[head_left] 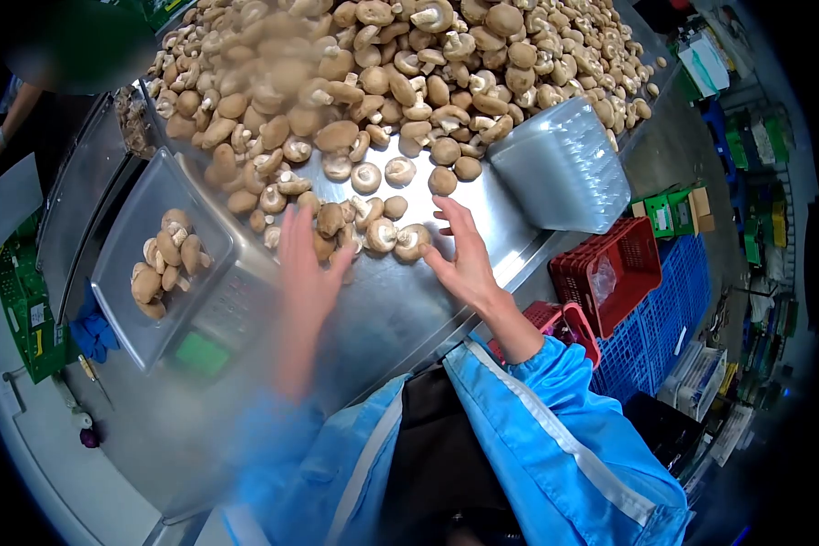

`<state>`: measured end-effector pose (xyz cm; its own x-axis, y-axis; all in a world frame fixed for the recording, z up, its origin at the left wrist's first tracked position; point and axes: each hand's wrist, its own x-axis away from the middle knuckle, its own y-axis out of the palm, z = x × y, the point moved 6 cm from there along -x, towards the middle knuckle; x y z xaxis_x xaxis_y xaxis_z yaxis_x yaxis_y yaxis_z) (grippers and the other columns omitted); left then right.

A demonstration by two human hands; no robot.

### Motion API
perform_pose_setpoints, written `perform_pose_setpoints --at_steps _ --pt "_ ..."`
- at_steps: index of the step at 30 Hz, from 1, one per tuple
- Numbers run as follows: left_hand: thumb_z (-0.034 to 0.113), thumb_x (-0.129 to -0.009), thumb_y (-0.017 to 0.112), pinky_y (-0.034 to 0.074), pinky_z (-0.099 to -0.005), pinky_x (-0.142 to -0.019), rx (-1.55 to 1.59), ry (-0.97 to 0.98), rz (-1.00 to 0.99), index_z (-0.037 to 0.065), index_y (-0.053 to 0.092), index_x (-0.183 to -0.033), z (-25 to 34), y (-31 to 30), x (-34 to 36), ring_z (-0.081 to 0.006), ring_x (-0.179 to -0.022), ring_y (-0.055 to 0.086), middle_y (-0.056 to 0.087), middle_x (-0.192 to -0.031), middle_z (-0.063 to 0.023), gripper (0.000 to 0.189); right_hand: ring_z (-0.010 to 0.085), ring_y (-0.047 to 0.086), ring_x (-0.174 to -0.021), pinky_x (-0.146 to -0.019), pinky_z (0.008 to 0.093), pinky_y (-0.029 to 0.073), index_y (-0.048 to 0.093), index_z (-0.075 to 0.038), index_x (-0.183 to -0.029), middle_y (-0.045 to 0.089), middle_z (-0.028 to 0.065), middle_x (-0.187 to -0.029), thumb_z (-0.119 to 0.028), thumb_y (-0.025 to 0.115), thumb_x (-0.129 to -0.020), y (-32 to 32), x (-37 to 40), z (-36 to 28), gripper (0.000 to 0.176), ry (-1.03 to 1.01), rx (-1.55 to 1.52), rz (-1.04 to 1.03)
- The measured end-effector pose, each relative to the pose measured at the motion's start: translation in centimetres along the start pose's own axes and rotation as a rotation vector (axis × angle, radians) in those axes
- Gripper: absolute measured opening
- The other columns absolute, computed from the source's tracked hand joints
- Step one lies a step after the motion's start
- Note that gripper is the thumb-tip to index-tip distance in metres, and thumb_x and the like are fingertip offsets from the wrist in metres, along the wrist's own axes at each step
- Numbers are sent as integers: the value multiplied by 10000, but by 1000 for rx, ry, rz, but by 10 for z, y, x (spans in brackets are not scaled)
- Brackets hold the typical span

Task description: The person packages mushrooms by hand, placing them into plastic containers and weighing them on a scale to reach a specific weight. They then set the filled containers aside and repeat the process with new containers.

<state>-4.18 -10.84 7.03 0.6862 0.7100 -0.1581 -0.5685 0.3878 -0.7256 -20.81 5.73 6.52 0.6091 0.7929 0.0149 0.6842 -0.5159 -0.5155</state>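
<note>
Head view: loose mushrooms [381, 235], left hand [308, 278] at their nine o'clock, right hand [469, 268] at three, fingers spread, gripping nothing; cup softly!

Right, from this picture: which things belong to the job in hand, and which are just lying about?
Belongs, apparently:
mushrooms heaped on the steel table
left hand and right hand near them
clear tray holding some
stacked clear containers

Seemingly just lying about:
red crate
blue plastic pallet

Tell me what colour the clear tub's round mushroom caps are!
The round mushroom caps are light brown, in the head view.
</note>
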Motion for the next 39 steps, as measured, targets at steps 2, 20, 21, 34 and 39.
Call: perform_pose_setpoints --at_steps 2,20,21,34,39 --pt "170 -807 730 355 -448 -1068 -10 47 24 37 533 -1302 -10 8 -14 -381 -1244 483 541 -1313 -211 549 362 536 -1183 -982 409 463 406 -53 -1381 440 201 -1350 -73 648 -814 6 -5 -7 617 -29 -32 23" --pt "50 -856 674 488 -383 -961 319 188 -3 25 533 -1285 57 5 4 -337 -1186 563 577 -1294 -177 453 156 623 -1026 -876 295 499 475 -53 -1366 560 114 -1235 -116 633 -916 26 -20 -34 482 159 -757 -135" --pt "37 -845 684 479 -379 -974 396 233 12 16 512 -1307 66 7 5 -317 -1172 574 574 -1299 -181 494 155 605 -1044 -882 301 495 452 -60 -1397 572 97 -1229 -155 630 -923 28 -27 -30 515 143 -656 -197" --pt "276 -787 755 292 -504 -1120 28 173 -70 -13 439 -1359 0 27 -3 -409 -1353 375 460 -1392 -222 715 235 693 -891 -821 337 523 602 11 -1213 695 168 -1022 -196 630 -925 -18 -36 22 356 200 103 -6" --pt "174 -787 733 344 -465 -1099 86 129 142 6 473 -1356 5 -14 8 -370 -1326 436 495 -1391 -189 648 152 645 -668 -595 281 522 639 49 -1113 680 110 -848 -231 570 -974 24 -22 57 320 366 -66 -85"
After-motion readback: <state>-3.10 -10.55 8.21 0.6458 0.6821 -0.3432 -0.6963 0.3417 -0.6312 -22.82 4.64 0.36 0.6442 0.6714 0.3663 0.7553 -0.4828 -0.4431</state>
